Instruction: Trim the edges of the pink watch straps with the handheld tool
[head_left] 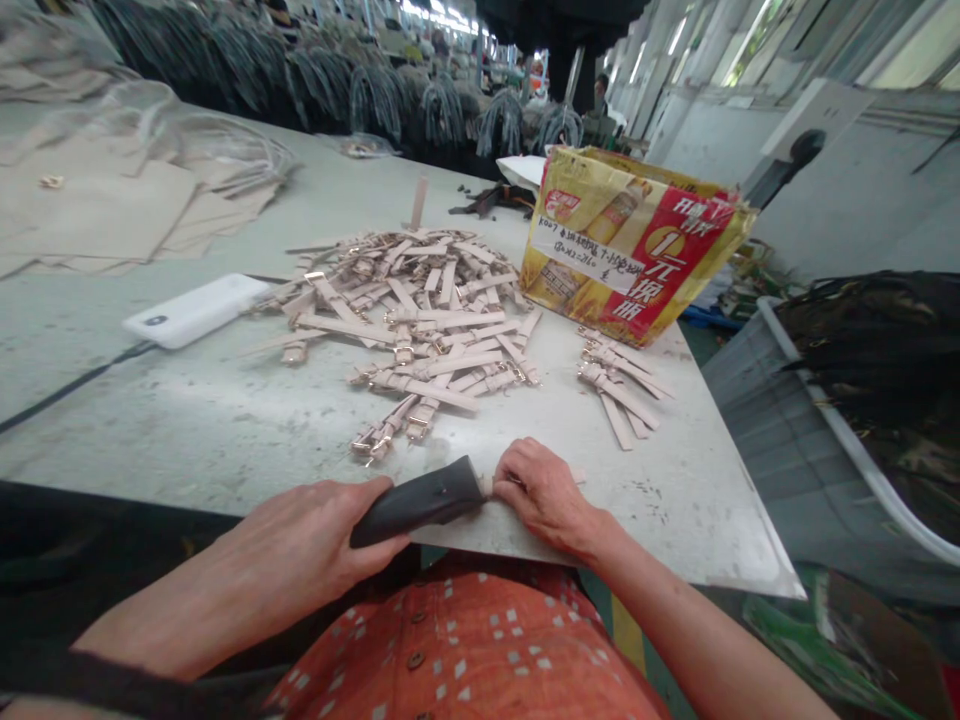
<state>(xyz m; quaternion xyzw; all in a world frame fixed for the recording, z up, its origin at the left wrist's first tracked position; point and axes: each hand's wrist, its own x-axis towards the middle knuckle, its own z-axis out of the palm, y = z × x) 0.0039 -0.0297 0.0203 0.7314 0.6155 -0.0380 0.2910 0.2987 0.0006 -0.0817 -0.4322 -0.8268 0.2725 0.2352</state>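
My left hand [322,525] is closed around a dark grey, flattened tube-like tool [424,500] at the table's front edge. The tool's wider end points right, towards my right hand [544,495]. Those fingers are pinched on a small beige strap [487,486], whose end shows between the fingertips and the tool. Whether the strap touches the tool I cannot tell. Beyond my hands lies a heap of beige buckle straps [450,320] with gold-coloured buckles. A smaller bunch of buckle straps [619,390] rests to the right, in front of a yellow and red carton [592,240].
A white power bank [199,310] with a dark cable [75,385] lies on the left of the table [187,420]. Flat beige pieces [97,200] are stacked at the far left. A grey bin [817,400] holding dark material stands beyond the table's right edge.
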